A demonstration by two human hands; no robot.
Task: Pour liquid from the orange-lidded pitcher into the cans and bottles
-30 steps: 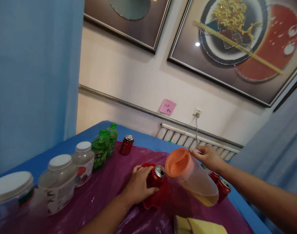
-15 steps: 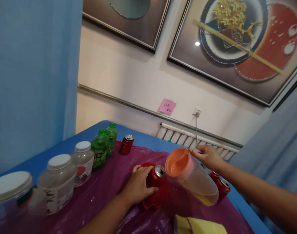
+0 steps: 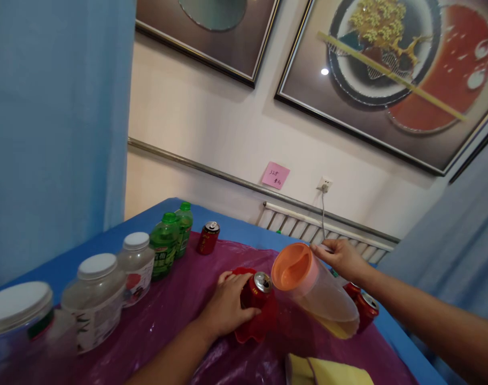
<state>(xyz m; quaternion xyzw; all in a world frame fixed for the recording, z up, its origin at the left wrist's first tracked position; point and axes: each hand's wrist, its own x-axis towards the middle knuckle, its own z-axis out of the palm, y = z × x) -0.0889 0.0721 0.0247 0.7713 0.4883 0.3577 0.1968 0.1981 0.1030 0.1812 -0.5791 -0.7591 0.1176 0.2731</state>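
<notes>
My left hand (image 3: 227, 307) is wrapped round a red can (image 3: 256, 293) with an open top, which stands on a red scalloped mat or dish (image 3: 249, 335). My right hand (image 3: 342, 259) grips the handle of a clear pitcher (image 3: 327, 305) with an orange lid (image 3: 292, 266). The pitcher is tilted to the left, its lid close beside the can's top. Some yellowish liquid lies low in the pitcher. No stream between pitcher and can can be made out.
Left on the table (image 3: 159, 209) stand white-lidded jars (image 3: 97, 299), green bottles (image 3: 163, 246) and a red can (image 3: 208, 238). More red cans (image 3: 366, 310) are behind the pitcher. A folded yellow cloth (image 3: 327, 371) lies at the front. Purple plastic sheeting (image 3: 167, 321) covers the tabletop.
</notes>
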